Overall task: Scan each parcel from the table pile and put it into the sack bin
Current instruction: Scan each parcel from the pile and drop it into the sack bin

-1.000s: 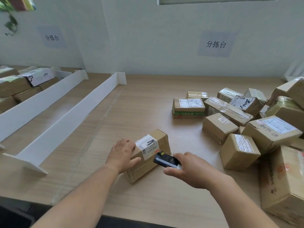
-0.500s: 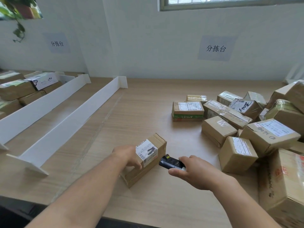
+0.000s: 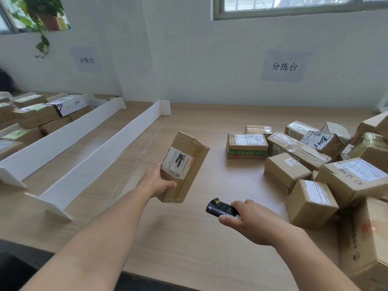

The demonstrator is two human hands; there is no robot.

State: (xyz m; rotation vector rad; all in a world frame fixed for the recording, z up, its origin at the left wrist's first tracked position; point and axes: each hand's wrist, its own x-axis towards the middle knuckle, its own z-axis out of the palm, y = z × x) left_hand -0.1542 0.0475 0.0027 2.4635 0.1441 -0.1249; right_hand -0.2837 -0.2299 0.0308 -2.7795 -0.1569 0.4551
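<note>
Nearest the camera, the right hand [image 3: 252,223] curls round a black handheld scanner [image 3: 220,207], which sits below and just to the right of the parcel, its head turned toward that box but apart from it. The left hand [image 3: 156,181] grips the parcel [image 3: 184,164] by its lower left corner, thumb across the front, and holds it tilted, clear of the tabletop [image 3: 189,248]. It is a plain brown carton, longer than wide, creased at the top edge, with a white shipping label [image 3: 177,163] facing the camera; the label carries barcodes and a dark scribble across its middle. Whether this one has been scanned cannot be told from the view, and no sack bin shows, so its drop-off is not yet done. To the right of the parcel lies the pile [image 3: 315,164], well over a dozen taped cartons, so most of the job appears to remain. To the left of the parcel run two white dividers [image 3: 100,152], and beyond them sit more stacked boxes [image 3: 35,116].
</note>
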